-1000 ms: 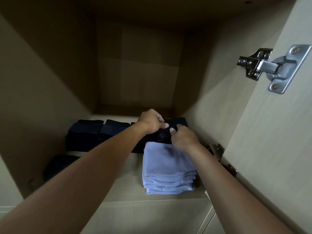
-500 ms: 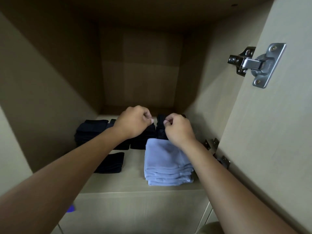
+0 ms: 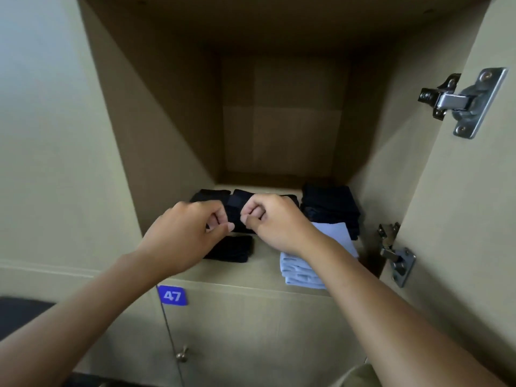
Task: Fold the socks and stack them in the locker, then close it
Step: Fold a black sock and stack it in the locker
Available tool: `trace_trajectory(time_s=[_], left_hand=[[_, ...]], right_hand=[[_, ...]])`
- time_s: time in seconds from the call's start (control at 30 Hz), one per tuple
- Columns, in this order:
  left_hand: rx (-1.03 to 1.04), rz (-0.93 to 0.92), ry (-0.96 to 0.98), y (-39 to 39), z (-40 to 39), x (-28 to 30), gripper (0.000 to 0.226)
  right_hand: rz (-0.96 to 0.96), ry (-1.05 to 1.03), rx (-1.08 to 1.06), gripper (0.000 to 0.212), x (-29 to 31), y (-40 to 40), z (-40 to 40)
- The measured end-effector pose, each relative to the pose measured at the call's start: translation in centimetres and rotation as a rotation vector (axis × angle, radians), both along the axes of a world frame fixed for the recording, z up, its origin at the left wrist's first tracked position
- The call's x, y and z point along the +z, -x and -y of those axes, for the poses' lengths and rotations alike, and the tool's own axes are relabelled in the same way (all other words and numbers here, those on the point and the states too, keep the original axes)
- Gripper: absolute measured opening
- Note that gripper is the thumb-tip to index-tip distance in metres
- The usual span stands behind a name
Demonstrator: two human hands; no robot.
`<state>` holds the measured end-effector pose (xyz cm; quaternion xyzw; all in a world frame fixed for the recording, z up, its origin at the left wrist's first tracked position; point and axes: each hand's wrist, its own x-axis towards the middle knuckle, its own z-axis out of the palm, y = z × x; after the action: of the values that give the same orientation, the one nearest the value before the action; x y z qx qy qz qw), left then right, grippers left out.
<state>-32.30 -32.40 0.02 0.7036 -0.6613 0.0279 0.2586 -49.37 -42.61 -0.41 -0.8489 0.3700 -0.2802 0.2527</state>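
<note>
Both bare forearms reach toward twelve o'clock, the left hand (image 3: 187, 236) and right hand (image 3: 275, 222) side by side, fingers curled, thumbs nearly meeting.

We record two bare forearms entering from the lower left and lower right of the frame, each ending in a bare hand: the left hand (image 3: 185, 233) and the right hand (image 3: 275, 223). We find no sleeve, glove, watch, ring or bracelet on either visible limb. Fingernails are short and unpainted where visible. Upper arms lie outside the frame.
</note>
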Motion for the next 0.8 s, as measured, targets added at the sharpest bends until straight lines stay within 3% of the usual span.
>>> trace_trajectory(time_s=[0.3,0.53,0.8], left_hand=[[0.236,-0.004,-0.124,-5.4,-8.5,-3.8,0.023],[0.301,-0.066,-0.367,-9.6,-17.7,-4.8,0.019],[0.364,-0.203,-0.337,-13.1,-25.5,-3.3,0.016]], right_hand=[[-0.148,0.046,0.275,0.008,-1.7,-6.0,-4.9],[-0.148,0.037,0.481,0.012,-2.7,-10.7,-9.8],[-0.213,0.014,0.684,0.014,-3.2,-15.1,-16.2]])
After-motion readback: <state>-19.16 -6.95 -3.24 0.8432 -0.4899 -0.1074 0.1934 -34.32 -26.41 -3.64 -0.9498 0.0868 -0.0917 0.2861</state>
